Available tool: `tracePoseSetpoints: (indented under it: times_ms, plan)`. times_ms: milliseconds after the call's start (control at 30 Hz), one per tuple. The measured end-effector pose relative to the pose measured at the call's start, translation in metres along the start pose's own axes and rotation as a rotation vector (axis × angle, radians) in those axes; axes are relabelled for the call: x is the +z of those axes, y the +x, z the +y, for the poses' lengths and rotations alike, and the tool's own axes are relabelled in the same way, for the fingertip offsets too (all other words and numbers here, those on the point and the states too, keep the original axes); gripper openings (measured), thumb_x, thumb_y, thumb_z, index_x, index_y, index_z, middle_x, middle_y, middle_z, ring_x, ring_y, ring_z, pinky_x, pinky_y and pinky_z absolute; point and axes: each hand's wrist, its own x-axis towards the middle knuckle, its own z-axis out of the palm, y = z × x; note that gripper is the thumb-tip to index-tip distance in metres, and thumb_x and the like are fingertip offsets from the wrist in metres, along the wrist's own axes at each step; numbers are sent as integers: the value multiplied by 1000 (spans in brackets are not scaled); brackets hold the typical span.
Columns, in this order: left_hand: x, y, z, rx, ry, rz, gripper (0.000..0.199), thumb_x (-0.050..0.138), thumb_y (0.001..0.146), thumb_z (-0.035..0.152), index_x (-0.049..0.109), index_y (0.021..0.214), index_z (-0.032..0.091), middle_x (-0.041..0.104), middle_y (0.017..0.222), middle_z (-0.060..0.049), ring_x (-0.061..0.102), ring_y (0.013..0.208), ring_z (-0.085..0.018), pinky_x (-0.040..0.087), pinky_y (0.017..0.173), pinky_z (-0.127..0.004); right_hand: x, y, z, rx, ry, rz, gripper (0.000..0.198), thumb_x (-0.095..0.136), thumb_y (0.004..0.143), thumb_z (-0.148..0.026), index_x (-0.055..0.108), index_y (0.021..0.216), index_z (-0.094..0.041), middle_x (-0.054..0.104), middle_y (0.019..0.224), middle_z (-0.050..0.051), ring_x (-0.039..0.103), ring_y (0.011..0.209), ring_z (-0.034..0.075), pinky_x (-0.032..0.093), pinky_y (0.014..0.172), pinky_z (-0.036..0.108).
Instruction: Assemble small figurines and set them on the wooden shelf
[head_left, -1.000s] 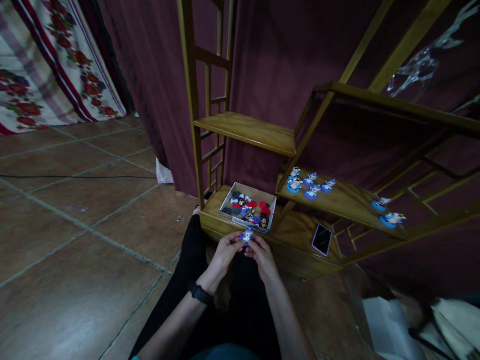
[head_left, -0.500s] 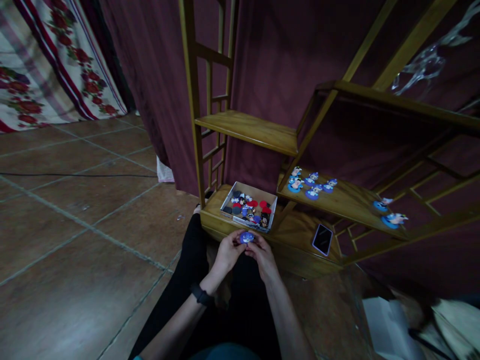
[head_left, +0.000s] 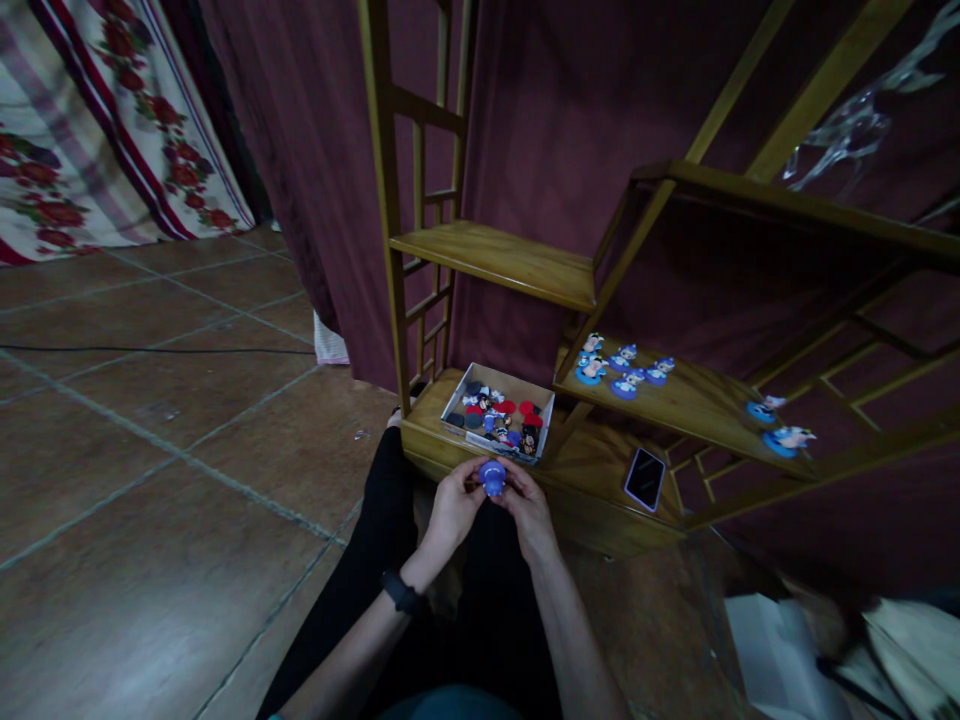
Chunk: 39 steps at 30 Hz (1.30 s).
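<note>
Left hand (head_left: 454, 505) and right hand (head_left: 527, 508) pinch figurine (head_left: 493, 478) from either side, just in front of box (head_left: 519, 382). Possible faults: slip from small contact area, dropping figurine onto floor (head_left: 247, 450); uneven pressure, twisting figurine loose; careless forward movement, knocking box.

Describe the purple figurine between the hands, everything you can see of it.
The purple figurine is small and rounded, mostly purple with a few pale marks, and looks like plastic. Finer details are too small to make out, and its face does not show clearly, so I cannot tell which way up it is. Fingers of the left hand and right hand hold it from either side, off any surface, on the near side of the open box.
</note>
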Motion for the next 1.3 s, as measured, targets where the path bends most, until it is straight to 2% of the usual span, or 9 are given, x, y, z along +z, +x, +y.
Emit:
tracePoseSetpoints:
  times_ms: [133, 300, 433, 633, 900, 1067, 1300]
  plan:
    - [-1, 2, -5, -26, -21, 20, 39, 70, 60, 18, 67, 98, 16, 68, 83, -5, 59, 74, -17, 45, 72, -27, -1, 1, 2, 2, -18, 16, 42, 67, 67, -29, 61, 108, -26, 65, 101, 2, 60, 85, 16, 50, 69, 26]
    - [-1, 6, -8, -126, -181, 18, 39, 73, 59, 24, 67, 96, 14, 67, 77, -4, 58, 69, -15, 45, 68, -26, 0, 1, 4, 37, 18, 37, 40, 70, 65, -35, 63, 103, -22, 66, 96, 3, 59, 71, 12, 51, 66, 27]
    - [-2, 6, -6, -241, -284, 8, 37, 75, 58, 29, 68, 91, 12, 68, 79, -6, 59, 69, -14, 44, 64, -24, 0, 0, 2, 66, 72, 33, 44, 73, 61, -34, 64, 102, -20, 66, 95, 5, 60, 73, 14, 51, 69, 29]
    - [-4, 3, 0, -326, -403, -61, 43, 76, 59, 31, 68, 97, 12, 68, 88, -9, 60, 73, -14, 45, 67, -23, 1, 0, 1, 51, 79, 8, 46, 74, 61, -32, 64, 104, -20, 66, 95, 5, 61, 80, 16, 50, 73, 31]
    - [-3, 0, 6, -335, -456, -125, 47, 78, 57, 28, 67, 100, 12, 68, 97, -11, 62, 76, -16, 47, 73, -27, 0, 0, 1, 63, 109, 46, 41, 74, 61, -32, 65, 100, -21, 66, 97, 4, 62, 79, 15, 50, 73, 30]
    - [-3, 2, 2, -318, -457, -93, 44, 79, 55, 26, 67, 94, 11, 69, 91, -10, 62, 77, -17, 47, 76, -29, 1, 1, 2, 74, 137, 49, 42, 74, 60, -32, 65, 99, -20, 67, 99, 6, 62, 82, 17, 51, 75, 32]
    - [0, 4, -1, -314, -405, -19, 45, 80, 51, 26, 65, 90, 11, 68, 79, -7, 61, 69, -14, 47, 70, -27, 2, 4, 5, 86, 170, 62, 38, 75, 60, -31, 67, 96, -21, 68, 98, 6, 64, 83, 18, 50, 77, 35]
